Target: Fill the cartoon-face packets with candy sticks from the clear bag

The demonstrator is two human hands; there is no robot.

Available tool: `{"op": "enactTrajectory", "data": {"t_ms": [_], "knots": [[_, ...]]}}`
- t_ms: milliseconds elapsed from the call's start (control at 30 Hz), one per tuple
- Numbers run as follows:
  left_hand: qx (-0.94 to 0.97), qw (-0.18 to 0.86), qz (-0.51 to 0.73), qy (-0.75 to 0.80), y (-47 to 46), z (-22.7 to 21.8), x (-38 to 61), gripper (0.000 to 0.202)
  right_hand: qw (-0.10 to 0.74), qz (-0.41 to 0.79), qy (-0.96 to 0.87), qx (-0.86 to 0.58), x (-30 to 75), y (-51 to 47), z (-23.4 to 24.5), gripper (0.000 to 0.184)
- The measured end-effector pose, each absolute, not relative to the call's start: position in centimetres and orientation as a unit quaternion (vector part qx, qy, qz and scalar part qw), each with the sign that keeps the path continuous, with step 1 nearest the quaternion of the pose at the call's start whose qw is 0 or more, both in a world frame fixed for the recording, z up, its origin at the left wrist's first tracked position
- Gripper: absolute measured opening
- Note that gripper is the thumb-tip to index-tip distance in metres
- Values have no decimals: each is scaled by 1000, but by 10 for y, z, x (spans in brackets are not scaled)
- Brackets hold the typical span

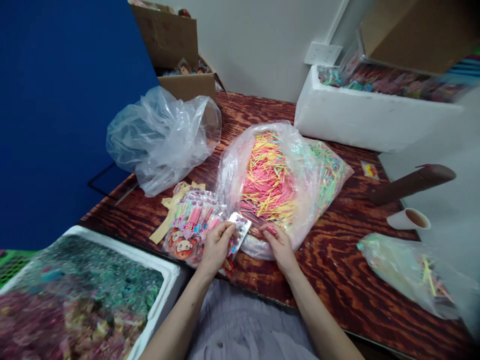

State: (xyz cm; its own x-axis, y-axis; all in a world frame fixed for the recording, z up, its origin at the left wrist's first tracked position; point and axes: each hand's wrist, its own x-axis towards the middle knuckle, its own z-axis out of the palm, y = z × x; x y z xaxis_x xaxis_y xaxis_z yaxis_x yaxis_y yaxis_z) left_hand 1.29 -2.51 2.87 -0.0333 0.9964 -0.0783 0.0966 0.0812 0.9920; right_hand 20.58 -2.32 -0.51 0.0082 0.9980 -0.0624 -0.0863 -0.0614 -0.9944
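Note:
My left hand (217, 246) pinches a small printed packet (240, 227) with a whitish, shiny upper part. Close beside it, my right hand (278, 244) is closed on a few short pink sticks (271, 229) at the near rim of a big clear bag. That clear plastic bag (230, 172) stands wide open, full of thin pink and yellow sticks (268, 180), some of them bluish. Left of my left hand lies a pile of filled packets (185, 232) with a cartoon face and pink sticks showing through. A cream cloth glove (165, 220) lies partly under the pile.
A crumpled clear bag (168, 135) and cardboard boxes (187, 85) are at the back left. Foam boxes stand at the lower left (174, 270) and back right (360, 117). On the right are a paper cup (399, 220), a brown cylinder (416, 185) and a plastic bag (397, 260).

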Motion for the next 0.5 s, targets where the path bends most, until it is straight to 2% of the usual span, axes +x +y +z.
{"op": "enactTrajectory", "data": {"t_ms": [233, 500], "knots": [[519, 474, 458, 544, -31, 16, 20, 26, 621, 637, -268, -370, 198, 5, 44, 14], [526, 487, 436, 544, -33, 24, 26, 31, 594, 696, -252, -315, 174, 20, 62, 10]]}}
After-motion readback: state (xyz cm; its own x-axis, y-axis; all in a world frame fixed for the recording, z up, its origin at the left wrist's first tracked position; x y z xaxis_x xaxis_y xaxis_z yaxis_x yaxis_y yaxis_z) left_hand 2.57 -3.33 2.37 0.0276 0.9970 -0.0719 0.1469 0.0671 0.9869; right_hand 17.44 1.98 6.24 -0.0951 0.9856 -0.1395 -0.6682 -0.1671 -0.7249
